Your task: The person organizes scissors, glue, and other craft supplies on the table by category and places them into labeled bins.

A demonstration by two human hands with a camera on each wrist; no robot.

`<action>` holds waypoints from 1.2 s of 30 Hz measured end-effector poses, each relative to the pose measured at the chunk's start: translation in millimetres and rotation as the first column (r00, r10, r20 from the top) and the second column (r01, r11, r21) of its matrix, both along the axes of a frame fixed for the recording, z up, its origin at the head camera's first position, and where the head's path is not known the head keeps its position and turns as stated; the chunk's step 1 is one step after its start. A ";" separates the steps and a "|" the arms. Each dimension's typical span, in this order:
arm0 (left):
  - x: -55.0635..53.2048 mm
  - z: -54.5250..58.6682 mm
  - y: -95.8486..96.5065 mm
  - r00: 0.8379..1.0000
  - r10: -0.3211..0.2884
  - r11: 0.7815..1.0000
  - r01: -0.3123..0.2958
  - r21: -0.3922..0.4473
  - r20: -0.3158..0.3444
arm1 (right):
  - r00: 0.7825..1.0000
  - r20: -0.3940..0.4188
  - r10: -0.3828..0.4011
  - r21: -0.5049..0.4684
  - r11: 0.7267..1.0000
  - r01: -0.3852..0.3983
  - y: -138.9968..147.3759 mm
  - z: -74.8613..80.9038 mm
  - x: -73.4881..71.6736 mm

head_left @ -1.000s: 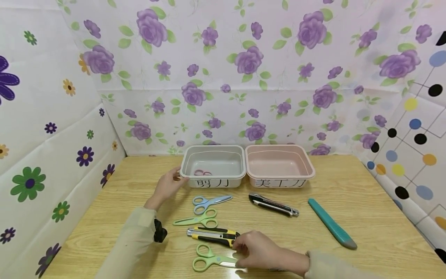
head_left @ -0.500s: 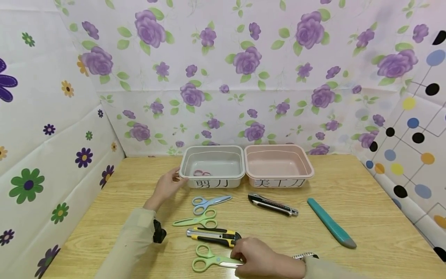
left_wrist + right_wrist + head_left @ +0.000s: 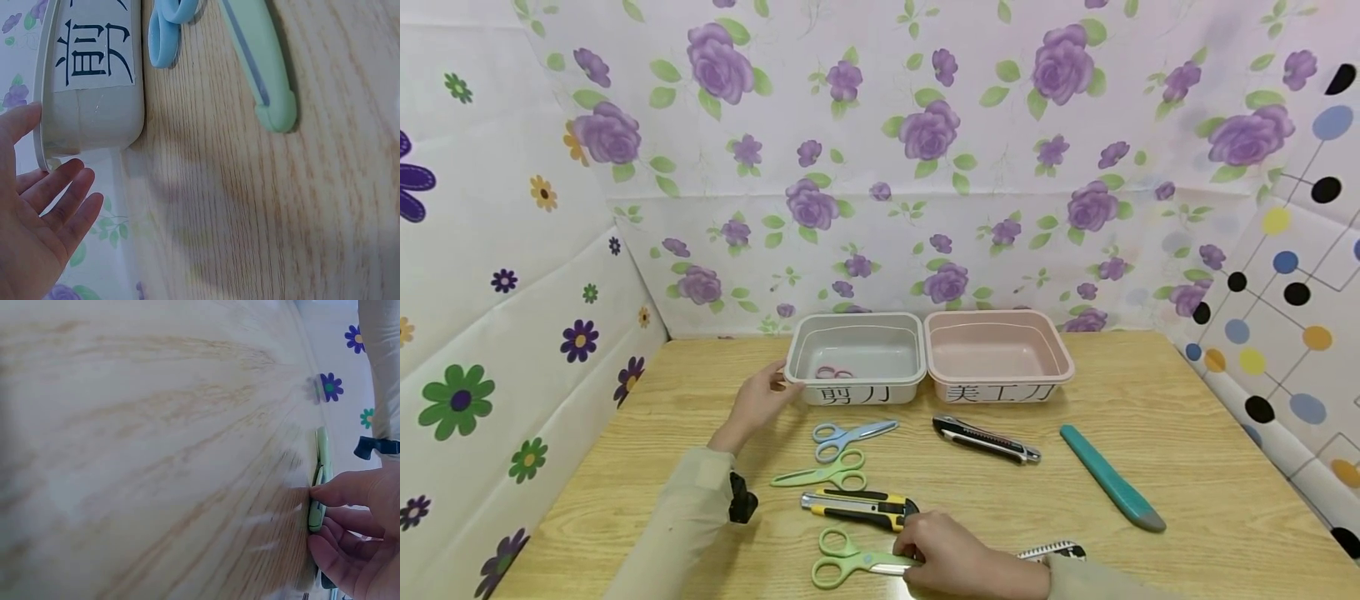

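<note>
My left hand (image 3: 757, 406) holds the front left corner of the grey bin (image 3: 859, 372), thumb at the rim and fingers around the corner in the left wrist view. Inside that bin lies a pair of scissors with pink handles (image 3: 833, 372). Low in the head view, my right hand (image 3: 946, 554) pinches the blade end of the nearest green scissors (image 3: 848, 560), which lie on the table with their handles to the left. The right wrist view shows thumb and fingers closed about the green blade cover (image 3: 317, 515). Just behind that hand is a yellow and black utility knife (image 3: 859, 507).
A pink bin (image 3: 1000, 393) adjoins the grey one. Blue scissors (image 3: 852, 437) and other green scissors (image 3: 823, 475) lie before the bins. To the right are a black utility knife (image 3: 987, 439), a teal knife (image 3: 1108, 475) and a partly hidden patterned knife (image 3: 1063, 550).
My right hand has shifted slightly left and down onto the green scissors' blade, and the patterned knife has come into view beside its wrist. The left hand stays at the grey bin.
</note>
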State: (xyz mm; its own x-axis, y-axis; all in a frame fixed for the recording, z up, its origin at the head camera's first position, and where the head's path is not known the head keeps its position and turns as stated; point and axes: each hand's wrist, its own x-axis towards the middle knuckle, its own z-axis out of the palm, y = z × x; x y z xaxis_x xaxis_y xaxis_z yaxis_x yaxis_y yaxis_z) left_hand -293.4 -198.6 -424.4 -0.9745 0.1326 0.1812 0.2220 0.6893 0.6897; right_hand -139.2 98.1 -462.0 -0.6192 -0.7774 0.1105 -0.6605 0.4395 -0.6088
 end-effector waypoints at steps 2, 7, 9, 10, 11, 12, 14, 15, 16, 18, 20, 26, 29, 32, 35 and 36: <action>0.6 0.1 0.3 1.000 0.001 1.000 -0.001 -0.002 0.003 | 1.000 0.017 0.000 0.000 1.000 0.000 -0.1 -0.3 0.6; 1.2 0.2 0.5 1.000 0.000 1.000 0.000 -0.002 0.000 | 0.999 0.037 0.003 0.006 1.000 -0.003 -0.4 1.5 0.8; 1.5 0.3 0.3 1.000 -0.001 1.000 0.001 -0.003 -0.001 | 0.999 0.031 0.005 0.009 1.000 -0.005 -0.8 2.8 0.6; 1.7 0.4 0.1 1.000 -0.002 1.000 0.002 -0.005 0.000 | 1.000 0.028 0.006 0.012 1.000 -0.007 -1.2 3.3 0.5; 1.9 0.4 0.1 1.000 -0.001 1.000 0.001 -0.006 0.002 | 1.000 0.029 0.008 0.015 1.000 -0.008 -1.6 4.0 0.2; 2.2 0.5 0.1 1.000 0.000 1.000 0.000 -0.005 0.004 | 1.000 0.022 0.007 0.023 1.000 -0.007 -2.1 4.7 0.0; 2.5 0.5 0.1 1.000 0.002 1.000 -0.002 -0.006 0.008 | 1.000 0.005 0.001 0.037 0.999 -0.001 -3.3 6.3 -0.7; 2.6 0.6 0.1 1.000 0.004 1.000 -0.004 -0.006 0.009 | 1.000 -0.007 -0.002 0.044 0.999 0.002 -4.0 7.0 -1.2; 2.6 0.6 0.1 1.000 0.005 1.000 -0.005 -0.007 0.010 | 1.000 -0.021 -0.007 0.050 0.999 0.008 -4.6 7.7 -1.6; 2.4 0.7 0.4 1.000 0.008 1.000 -0.008 -0.002 0.013 | 0.999 -0.046 -0.019 0.062 0.998 0.022 -5.7 9.2 -2.3; 2.0 0.8 0.4 1.000 0.009 1.000 -0.009 -0.002 0.011 | 0.997 -0.067 -0.028 0.066 0.997 0.033 -6.1 10.3 -2.6; 1.1 0.5 0.1 1.000 0.003 1.000 -0.003 -0.003 0.007 | 0.998 -0.026 -0.051 0.040 0.998 0.052 -5.6 13.4 -3.4; 0.8 -0.1 0.0 1.000 0.002 1.000 -0.002 -0.005 0.006 | 0.994 0.089 -0.058 -0.018 0.998 0.060 -4.5 15.4 -5.3; 0.5 -0.3 -0.2 1.000 -0.005 1.000 0.005 -0.009 0.001 | 0.967 0.247 -0.062 -0.076 0.994 0.084 -2.9 16.9 -8.2; 0.2 -0.1 -0.6 1.000 -0.005 1.000 0.005 -0.010 -0.001 | 0.928 0.365 -0.072 -0.104 0.988 0.117 -1.8 18.2 -11.3; 0.0 -0.1 -0.9 1.000 -0.002 1.000 0.002 -0.010 0.000 | 0.918 0.388 -0.076 -0.109 0.986 0.127 -1.6 18.8 -12.2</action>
